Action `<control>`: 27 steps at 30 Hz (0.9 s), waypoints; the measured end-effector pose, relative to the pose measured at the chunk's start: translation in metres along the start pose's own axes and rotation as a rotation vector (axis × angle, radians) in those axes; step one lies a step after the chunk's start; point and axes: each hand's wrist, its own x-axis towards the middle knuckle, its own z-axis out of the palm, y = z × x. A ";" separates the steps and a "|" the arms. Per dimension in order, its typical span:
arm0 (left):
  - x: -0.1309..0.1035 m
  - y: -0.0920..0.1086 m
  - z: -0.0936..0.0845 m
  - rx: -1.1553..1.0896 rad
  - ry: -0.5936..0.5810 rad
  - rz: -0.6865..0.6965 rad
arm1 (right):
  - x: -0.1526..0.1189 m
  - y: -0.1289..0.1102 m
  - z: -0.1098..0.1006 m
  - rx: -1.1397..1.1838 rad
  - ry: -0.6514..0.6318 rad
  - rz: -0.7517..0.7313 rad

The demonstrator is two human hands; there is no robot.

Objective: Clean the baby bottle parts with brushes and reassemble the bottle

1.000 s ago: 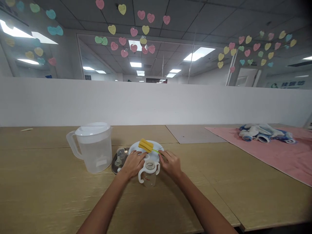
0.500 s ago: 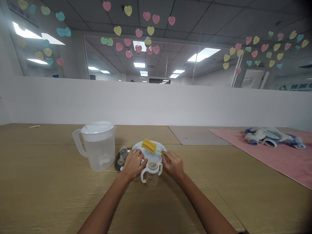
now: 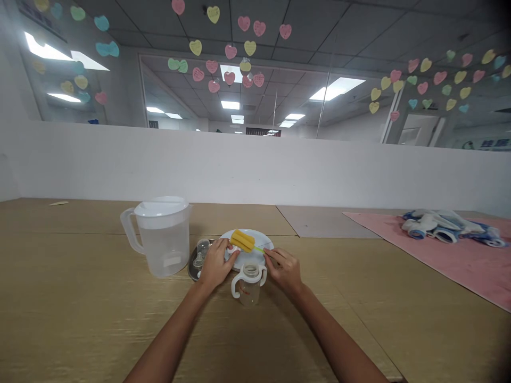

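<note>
My right hand (image 3: pixel 284 270) is closed on the thin green handle of a sponge bottle brush (image 3: pixel 242 241), whose yellow head points left over a white plate (image 3: pixel 264 240). Just left of the sponge, my left hand (image 3: pixel 214 264) pinches a small white part (image 3: pixel 232 250), mostly hidden by the fingers; its kind is unclear. Between my hands and nearer to me stands a clear baby bottle (image 3: pixel 249 291) with white side handles, upright and uncapped. Behind my left hand lies a dark metal tray (image 3: pixel 192 270) bearing a clear cap (image 3: pixel 203 246) and a bottle nipple (image 3: pixel 198 260).
A translucent lidded pitcher (image 3: pixel 165 247) with clear contents stands left of the tray. On the right, white-and-blue gloves (image 3: pixel 447 226) lie on a pink mat (image 3: pixel 451 266). A white partition (image 3: pixel 255 170) rises behind the brown tabletop (image 3: pixel 99 298).
The sponge head and the white part in my left hand have come together, with the left fingers slightly raised. My right hand keeps its hold on the handle. The view has shifted slightly.
</note>
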 end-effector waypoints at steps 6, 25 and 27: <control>-0.002 0.004 -0.001 -0.197 0.090 0.121 | -0.002 0.006 0.002 -0.122 0.011 0.090; 0.000 -0.006 -0.003 -0.419 0.249 -0.220 | -0.001 -0.003 -0.004 0.125 0.034 -0.023; 0.001 -0.014 -0.005 -0.324 0.350 -0.252 | 0.000 -0.004 -0.003 0.153 0.073 0.040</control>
